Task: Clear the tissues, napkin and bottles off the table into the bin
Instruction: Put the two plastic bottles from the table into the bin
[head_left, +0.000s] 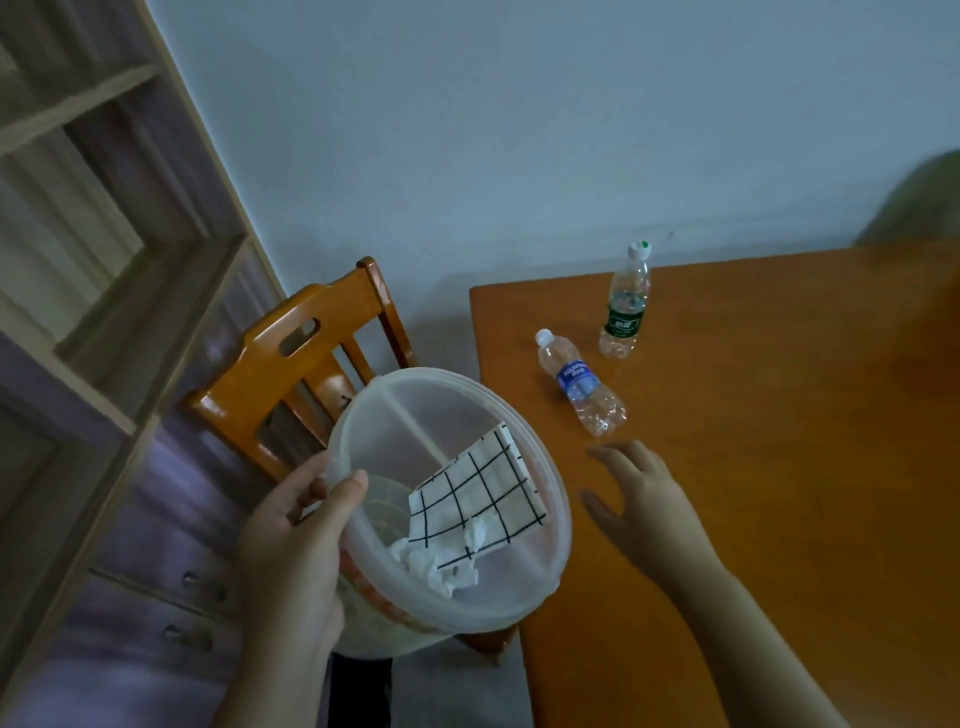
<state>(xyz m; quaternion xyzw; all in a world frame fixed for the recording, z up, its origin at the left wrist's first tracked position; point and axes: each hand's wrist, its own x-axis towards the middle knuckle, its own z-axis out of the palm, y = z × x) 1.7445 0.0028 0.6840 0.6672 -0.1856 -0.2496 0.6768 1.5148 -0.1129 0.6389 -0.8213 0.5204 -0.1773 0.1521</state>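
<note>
Gripping the translucent plastic bin (447, 499) by its near rim, the left hand (291, 540) holds it tilted just beside the table (779, 467) edge, thumb inside and fingers clamped outside. A grid-patterned napkin (478, 499) and crumpled tissues (441, 564) already lie in it. The right hand (639, 499) hovers over the table, empty, its fingers (605, 453) spread apart. The lying bottle (579, 384) rests just beyond those fingertips, its long axis running away and leftward, cap at the far end. The upright bottle (626, 306) stands farther back. The right hand is plainly nearer both, so the lying bottle looks likely to go next.
</note>
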